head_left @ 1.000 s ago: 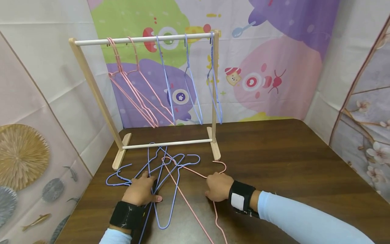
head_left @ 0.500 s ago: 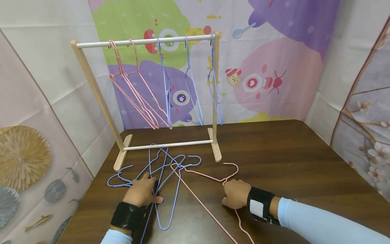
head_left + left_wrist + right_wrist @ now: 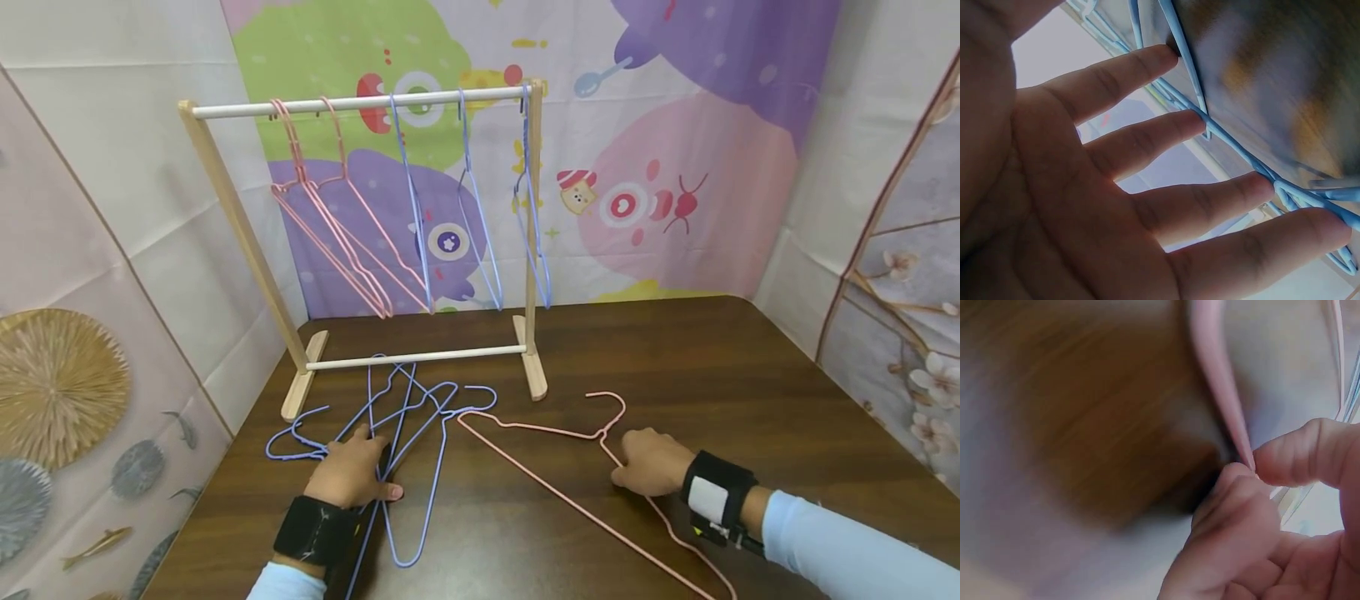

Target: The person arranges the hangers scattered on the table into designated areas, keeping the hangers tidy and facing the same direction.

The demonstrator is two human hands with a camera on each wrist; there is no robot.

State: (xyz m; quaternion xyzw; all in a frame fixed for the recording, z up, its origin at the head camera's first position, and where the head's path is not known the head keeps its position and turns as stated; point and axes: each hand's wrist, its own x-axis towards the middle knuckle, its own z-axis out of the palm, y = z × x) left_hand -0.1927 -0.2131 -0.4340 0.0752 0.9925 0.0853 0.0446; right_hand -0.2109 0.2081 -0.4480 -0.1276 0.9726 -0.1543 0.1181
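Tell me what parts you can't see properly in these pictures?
- Pink hanger: its lower end runs off the bottom edge of the head view.
- Right hand: fingertips hidden under the hand in the head view.
- Table: blurred in the right wrist view.
- Blue hangers: tangled, too overlapped to count.

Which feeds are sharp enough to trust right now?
Head view: sharp and evenly lit, straight lines bowed near the edges. Left wrist view: left hand dim and backlit, table smeared. Right wrist view: blurred; only the right hand pinching the pink hanger reads.
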